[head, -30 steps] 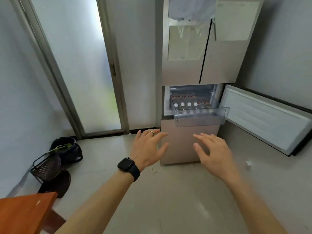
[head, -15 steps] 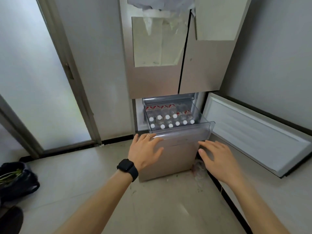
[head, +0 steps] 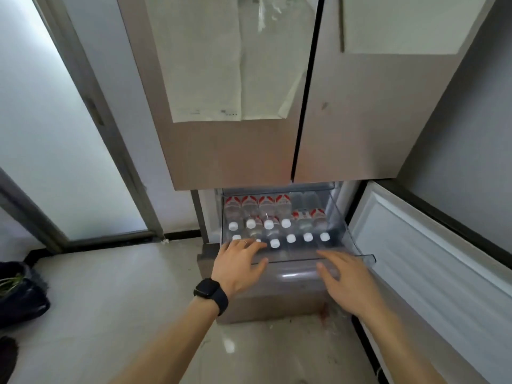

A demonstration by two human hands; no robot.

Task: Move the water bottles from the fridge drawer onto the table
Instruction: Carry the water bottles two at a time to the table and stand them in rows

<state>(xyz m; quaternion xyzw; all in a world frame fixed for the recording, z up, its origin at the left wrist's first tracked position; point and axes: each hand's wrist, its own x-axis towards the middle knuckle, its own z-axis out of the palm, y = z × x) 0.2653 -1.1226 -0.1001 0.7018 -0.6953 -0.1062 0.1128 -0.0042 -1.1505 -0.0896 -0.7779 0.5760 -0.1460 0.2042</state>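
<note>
A clear plastic fridge drawer (head: 357, 253) stands pulled out below the closed upper fridge doors. Several water bottles (head: 291, 238) with white caps and red labels stand upright in it in rows. My left hand (head: 238, 261), with a black watch on the wrist, reaches over the drawer's front left rim, fingers spread above the nearest bottles. My right hand (head: 346, 275) hovers over the front right rim with relaxed fingers. Neither hand holds anything. No table is in view.
The open lower fridge door (head: 432, 261) swings out to the right, close to my right arm. A frosted glass door (head: 55, 134) is on the left wall. A dark bag (head: 19, 295) lies on the floor at the far left.
I have come closer to the fridge, so the drawer looks larger. Both hands have moved forward to the drawer's front rim. The orange table seen earlier has left the view.
</note>
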